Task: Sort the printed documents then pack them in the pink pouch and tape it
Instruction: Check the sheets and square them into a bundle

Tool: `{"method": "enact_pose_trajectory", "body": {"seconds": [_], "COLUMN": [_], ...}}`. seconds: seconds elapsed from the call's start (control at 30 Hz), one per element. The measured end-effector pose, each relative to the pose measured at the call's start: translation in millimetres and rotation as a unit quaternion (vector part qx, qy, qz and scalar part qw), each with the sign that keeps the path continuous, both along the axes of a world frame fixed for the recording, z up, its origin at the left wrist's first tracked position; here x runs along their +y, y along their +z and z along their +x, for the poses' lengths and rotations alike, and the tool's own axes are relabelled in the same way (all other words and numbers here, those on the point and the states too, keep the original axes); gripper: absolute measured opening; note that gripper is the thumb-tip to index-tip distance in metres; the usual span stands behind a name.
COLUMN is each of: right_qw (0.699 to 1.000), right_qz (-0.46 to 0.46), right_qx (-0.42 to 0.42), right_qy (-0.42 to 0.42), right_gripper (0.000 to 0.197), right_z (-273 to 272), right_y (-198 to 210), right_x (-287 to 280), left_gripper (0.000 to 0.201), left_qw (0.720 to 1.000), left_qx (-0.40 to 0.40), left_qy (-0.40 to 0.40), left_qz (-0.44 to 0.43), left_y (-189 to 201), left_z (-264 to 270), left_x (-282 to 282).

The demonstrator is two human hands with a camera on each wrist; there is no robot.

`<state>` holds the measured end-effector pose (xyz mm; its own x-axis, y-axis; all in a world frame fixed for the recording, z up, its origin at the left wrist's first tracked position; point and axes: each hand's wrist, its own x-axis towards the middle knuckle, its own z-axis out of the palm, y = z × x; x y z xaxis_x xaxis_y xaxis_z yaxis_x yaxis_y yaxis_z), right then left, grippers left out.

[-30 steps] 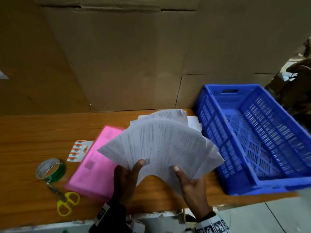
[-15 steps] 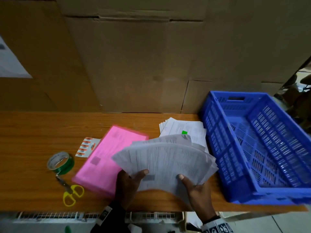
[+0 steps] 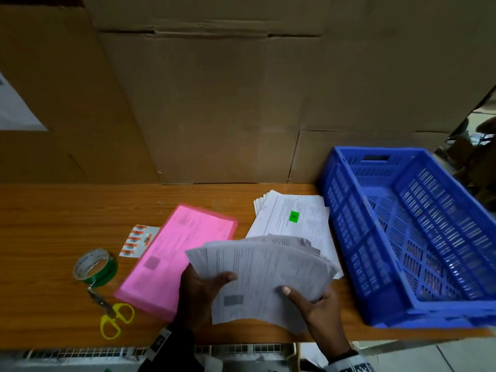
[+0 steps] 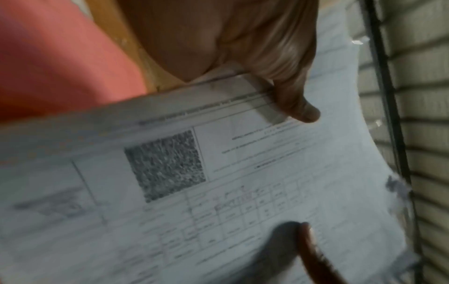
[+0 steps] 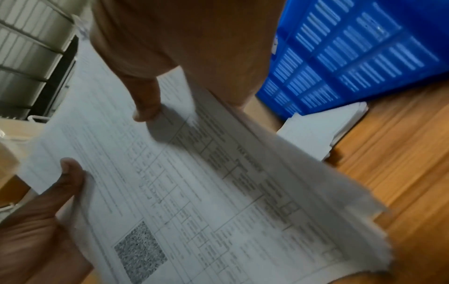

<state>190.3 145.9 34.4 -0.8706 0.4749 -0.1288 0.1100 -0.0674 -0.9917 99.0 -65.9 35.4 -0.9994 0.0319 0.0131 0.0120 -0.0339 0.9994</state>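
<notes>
Hands first: your left hand (image 3: 200,294) and right hand (image 3: 319,310) are both gripping the fanned printed documents (image 3: 263,275) above the worktop's (image 3: 53,291) near edge, thumbs pressing on the top sheet, fingers hiding underneath. Print is blurring in both wrist views; only a grey code square is standing out. Left of the fan, the pink pouch (image 3: 174,259) is lying flat, its near corner disappearing behind your left hand. Further left, yellow scissors (image 3: 114,315), green tape roll (image 3: 95,267) and a label sheet (image 3: 137,240) are sitting. Beyond the fan, a second paper stack (image 3: 292,218) with a green sticker is lying partly covered. The blue crate (image 3: 408,237) is running out of view at right.
</notes>
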Motion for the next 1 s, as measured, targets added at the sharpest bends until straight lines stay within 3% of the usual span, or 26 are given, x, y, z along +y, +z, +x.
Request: {"method": "enact_pose_trajectory", "body": {"seconds": [0.07,0.1,0.2,0.27,0.33,0.4,0.53,0.6,0.73,0.8,1.0], "right_qw": [1.0,1.0,0.999,0.998,0.996,0.993,0.998,1.0,0.999,0.999,0.998], "right_qz": [-0.017,-0.019,-0.019,0.015,0.02,-0.009,0.004,0.001,-0.02,-0.028,-0.049], "right_qx": [0.005,0.011,0.031,0.049,0.08,0.098,0.067,0.014,-0.03,-0.029,0.037], "right_qy": [-0.004,-0.005,-0.02,-0.026,-0.045,-0.061,-0.018,0.006,0.003,-0.001,0.013], "right_gripper": [0.045,0.047,0.045,0.038,0.034,0.045,0.048,0.06,0.027,0.02,0.044], "right_z": [-4,-6,-10,-13,-15,-15,-7,-4,-1,0,-8], "right_y": [2,4,15,16,22,27,18,1,-13,-15,10], "right_x": [-2,-5,-16,-21,-22,-19,-10,-6,-2,-3,-19], "left_gripper": [0.081,0.08,0.055,0.054,0.047,0.044,0.042,0.041,0.036,0.037,0.047], "left_qw": [1.0,1.0,1.0,0.999,1.0,1.0,1.0,0.999,0.994,0.992,0.996], "left_qx": [0.019,0.015,-0.012,-0.026,-0.023,0.017,0.01,-0.019,-0.063,-0.076,-0.075], "left_qy": [0.011,0.008,-0.012,-0.041,-0.011,-0.009,-0.023,-0.044,-0.081,-0.084,0.025], "left_qz": [0.02,0.018,-0.003,-0.021,-0.017,0.003,0.004,-0.009,-0.044,-0.051,-0.036], "left_y": [4,8,25,30,35,39,29,12,-3,-4,8], "left_z": [-3,-3,4,10,8,4,3,3,3,3,8], "left_x": [3,6,18,23,24,19,9,1,-7,-6,13]}}
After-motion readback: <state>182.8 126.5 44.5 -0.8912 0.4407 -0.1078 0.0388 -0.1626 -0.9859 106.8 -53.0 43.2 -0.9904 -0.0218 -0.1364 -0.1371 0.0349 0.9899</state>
